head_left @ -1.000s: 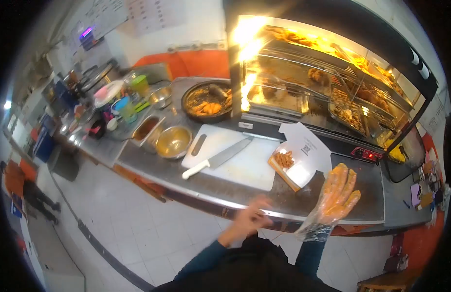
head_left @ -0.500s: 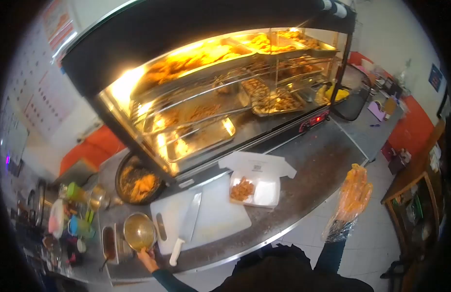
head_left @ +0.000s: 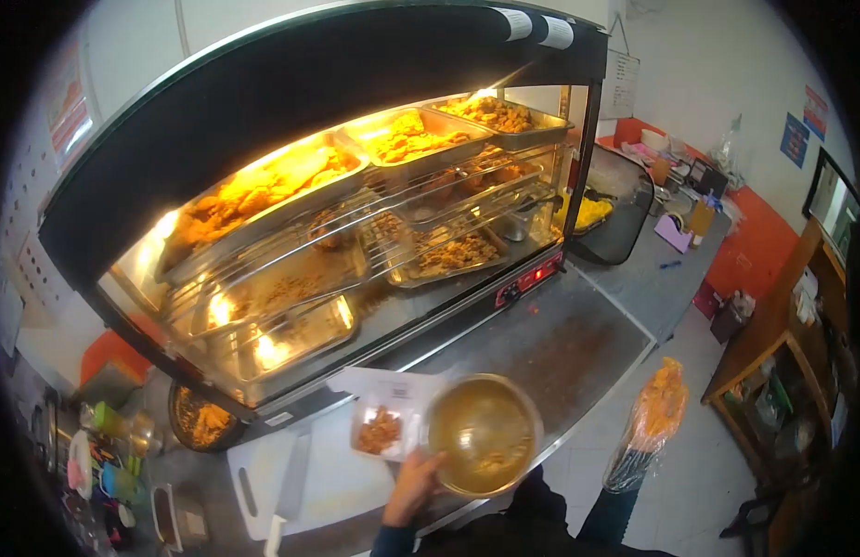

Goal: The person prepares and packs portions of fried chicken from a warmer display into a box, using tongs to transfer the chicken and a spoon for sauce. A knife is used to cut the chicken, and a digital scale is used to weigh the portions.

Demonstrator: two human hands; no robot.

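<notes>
My left hand [head_left: 417, 481] grips the rim of a round metal mixing bowl [head_left: 481, 434] with some orange-brown residue inside. The bowl is held above the counter and covers the right part of a white takeout box [head_left: 365, 444]. Small brown fried pieces [head_left: 379, 431] lie in the box's left part. My right hand [head_left: 659, 408] wears a clear plastic glove smeared with orange sauce. It is held out past the counter's edge, fingers stretched and nothing visible in them. A knife [head_left: 294, 478] with a white handle lies on the white cutting board [head_left: 342, 487] to the left.
A lit warming cabinet [head_left: 346, 251] with trays of fried food spans the back of the counter. A black pan [head_left: 202, 418] with orange food stands at its left corner. A metal sauce container [head_left: 179, 515] is at the lower left. Wooden shelves [head_left: 769, 362] stand at the right.
My left hand has lifted the bowl and carried it right, from beside the cutting board to the takeout box. The view has turned. My gloved right hand stays to the right, now seen more from the side.
</notes>
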